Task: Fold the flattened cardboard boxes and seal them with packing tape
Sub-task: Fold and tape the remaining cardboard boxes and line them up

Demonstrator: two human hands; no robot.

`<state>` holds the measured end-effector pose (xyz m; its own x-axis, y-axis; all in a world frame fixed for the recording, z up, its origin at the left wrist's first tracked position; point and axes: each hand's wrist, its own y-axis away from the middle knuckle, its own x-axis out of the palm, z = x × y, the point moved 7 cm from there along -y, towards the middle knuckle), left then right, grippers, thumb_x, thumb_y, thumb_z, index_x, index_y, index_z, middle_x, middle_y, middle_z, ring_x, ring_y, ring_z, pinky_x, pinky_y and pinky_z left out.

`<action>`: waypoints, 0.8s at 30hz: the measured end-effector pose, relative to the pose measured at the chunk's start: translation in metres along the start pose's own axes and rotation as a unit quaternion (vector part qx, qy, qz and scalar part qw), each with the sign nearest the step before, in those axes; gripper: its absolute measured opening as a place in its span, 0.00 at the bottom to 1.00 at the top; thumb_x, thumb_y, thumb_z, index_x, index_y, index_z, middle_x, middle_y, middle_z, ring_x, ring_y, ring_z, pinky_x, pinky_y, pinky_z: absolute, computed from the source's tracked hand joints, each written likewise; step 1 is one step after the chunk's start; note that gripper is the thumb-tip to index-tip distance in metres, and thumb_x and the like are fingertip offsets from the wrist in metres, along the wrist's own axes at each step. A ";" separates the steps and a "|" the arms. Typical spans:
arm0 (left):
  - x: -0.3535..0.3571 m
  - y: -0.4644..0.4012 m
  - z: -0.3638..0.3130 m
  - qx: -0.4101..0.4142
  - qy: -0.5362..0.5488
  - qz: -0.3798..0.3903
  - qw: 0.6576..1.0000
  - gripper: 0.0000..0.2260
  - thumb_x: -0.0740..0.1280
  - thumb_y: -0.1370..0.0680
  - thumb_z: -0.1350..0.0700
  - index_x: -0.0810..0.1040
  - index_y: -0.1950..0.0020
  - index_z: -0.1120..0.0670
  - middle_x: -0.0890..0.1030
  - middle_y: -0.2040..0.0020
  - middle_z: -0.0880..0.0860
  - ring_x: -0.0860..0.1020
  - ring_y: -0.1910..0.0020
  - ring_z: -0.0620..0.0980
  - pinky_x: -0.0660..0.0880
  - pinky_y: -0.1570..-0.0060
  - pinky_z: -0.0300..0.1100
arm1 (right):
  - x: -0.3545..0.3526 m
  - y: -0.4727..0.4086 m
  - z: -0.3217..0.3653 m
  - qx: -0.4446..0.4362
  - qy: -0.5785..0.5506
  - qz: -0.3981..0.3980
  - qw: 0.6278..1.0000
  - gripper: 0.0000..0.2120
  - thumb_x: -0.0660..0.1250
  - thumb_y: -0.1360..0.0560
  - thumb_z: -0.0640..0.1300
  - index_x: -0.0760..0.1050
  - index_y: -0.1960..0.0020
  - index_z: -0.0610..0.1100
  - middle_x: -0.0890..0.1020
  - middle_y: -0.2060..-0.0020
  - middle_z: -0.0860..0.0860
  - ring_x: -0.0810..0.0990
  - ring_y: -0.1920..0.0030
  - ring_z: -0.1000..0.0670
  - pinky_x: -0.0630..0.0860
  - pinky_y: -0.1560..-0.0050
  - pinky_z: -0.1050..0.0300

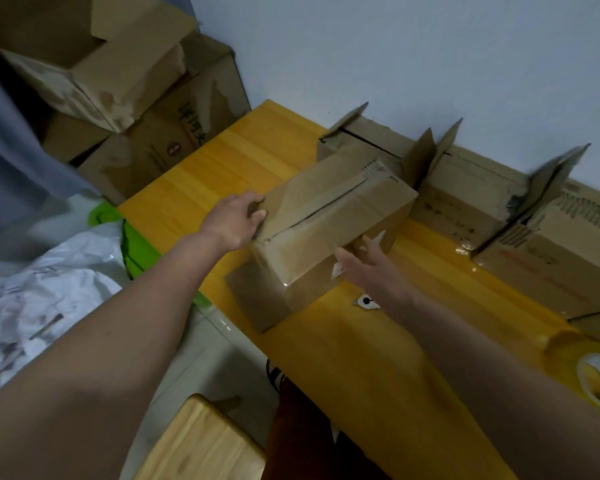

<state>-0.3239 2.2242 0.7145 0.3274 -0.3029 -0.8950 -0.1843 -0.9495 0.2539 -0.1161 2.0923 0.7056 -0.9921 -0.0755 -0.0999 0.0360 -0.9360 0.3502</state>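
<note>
A folded brown cardboard box [329, 223] stands on the yellow table [243, 150], its top flaps closed along a centre seam with clear tape over the near end. My left hand [238, 220] grips the box's left end, fingers curled over the top edge. With straight fingers, my right hand [368, 263] lies flat against the box's near right side. A roll of packing tape [593, 375] lies at the right edge of the table.
Several folded boxes [471, 199] line the wall behind, some with flaps up. Larger boxes [118, 81] are stacked left of the table. White and green bags [66, 271] lie on the floor. A wooden stool [201, 445] stands below. A small white scrap [366, 301] lies on the table.
</note>
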 end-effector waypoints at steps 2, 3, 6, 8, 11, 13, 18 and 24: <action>0.000 0.024 0.012 -0.014 0.018 -0.031 0.999 0.18 0.61 0.18 0.48 0.69 0.29 0.51 0.73 0.37 0.59 0.72 0.39 0.61 0.71 0.42 0.51 | 0.011 -0.011 0.002 0.014 -0.043 0.010 0.999 0.29 0.61 0.21 0.54 0.54 0.24 0.48 0.68 0.34 0.57 0.70 0.34 0.51 0.70 0.35 0.54; 0.001 0.039 0.020 -0.016 0.039 -0.055 0.998 0.17 0.62 0.19 0.50 0.71 0.31 0.52 0.76 0.39 0.59 0.74 0.41 0.61 0.72 0.45 0.50 | 0.016 -0.016 0.003 0.015 -0.051 0.017 0.998 0.32 0.60 0.22 0.58 0.54 0.23 0.50 0.67 0.32 0.58 0.70 0.33 0.52 0.69 0.33 0.53; 0.015 0.083 0.033 -0.003 0.150 -0.101 0.984 0.17 0.65 0.20 0.55 0.72 0.31 0.53 0.78 0.38 0.58 0.76 0.39 0.58 0.72 0.41 0.46 | 0.020 -0.034 0.005 0.012 -0.039 0.012 0.999 0.38 0.59 0.29 0.71 0.60 0.25 0.53 0.71 0.31 0.55 0.71 0.32 0.51 0.69 0.32 0.45; 0.028 0.101 0.029 -0.009 0.232 -0.077 0.970 0.23 0.62 0.18 0.52 0.63 0.24 0.51 0.69 0.28 0.51 0.66 0.29 0.49 0.63 0.33 0.40 | 0.022 -0.044 0.008 0.016 -0.052 0.006 0.999 0.34 0.56 0.26 0.71 0.65 0.28 0.52 0.75 0.35 0.53 0.74 0.35 0.51 0.70 0.33 0.43; 0.042 0.108 0.019 -0.048 0.394 -0.031 0.917 0.27 0.54 0.17 0.46 0.46 0.20 0.45 0.55 0.26 0.40 0.53 0.31 0.36 0.52 0.35 0.34 | 0.032 -0.053 0.011 0.034 -0.090 -0.013 0.995 0.28 0.51 0.22 0.65 0.68 0.29 0.50 0.78 0.38 0.51 0.77 0.38 0.50 0.72 0.35 0.43; 0.049 0.107 0.021 -0.084 0.477 -0.027 0.874 0.28 0.50 0.18 0.41 0.43 0.21 0.44 0.52 0.25 0.39 0.52 0.29 0.36 0.52 0.36 0.35 | 0.037 -0.057 0.003 0.042 -0.130 -0.030 0.990 0.28 0.49 0.21 0.65 0.70 0.31 0.50 0.79 0.39 0.51 0.78 0.41 0.51 0.74 0.38 0.48; 0.073 0.098 0.025 -0.148 0.588 -0.019 0.795 0.31 0.44 0.21 0.34 0.54 0.21 0.46 0.59 0.25 0.43 0.59 0.25 0.44 0.55 0.38 0.34 | 0.038 -0.060 -0.013 0.030 -0.164 -0.099 0.981 0.16 0.48 0.19 0.61 0.74 0.45 0.60 0.81 0.57 0.64 0.80 0.56 0.65 0.75 0.60 0.67; 0.089 0.079 0.029 -0.099 0.647 0.001 0.756 0.32 0.40 0.21 0.33 0.57 0.22 0.47 0.68 0.28 0.45 0.67 0.30 0.43 0.65 0.40 0.36 | 0.033 -0.065 -0.017 -0.023 -0.150 -0.117 0.981 0.25 0.48 0.20 0.62 0.59 0.25 0.55 0.70 0.31 0.55 0.70 0.32 0.55 0.69 0.39 0.61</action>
<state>-0.3362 2.1249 0.6445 0.9836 -0.0084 0.1804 -0.0846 -0.9038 0.4195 -0.1492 2.1451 0.6638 -0.9643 0.2412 0.1092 -0.1981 -0.9308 0.3072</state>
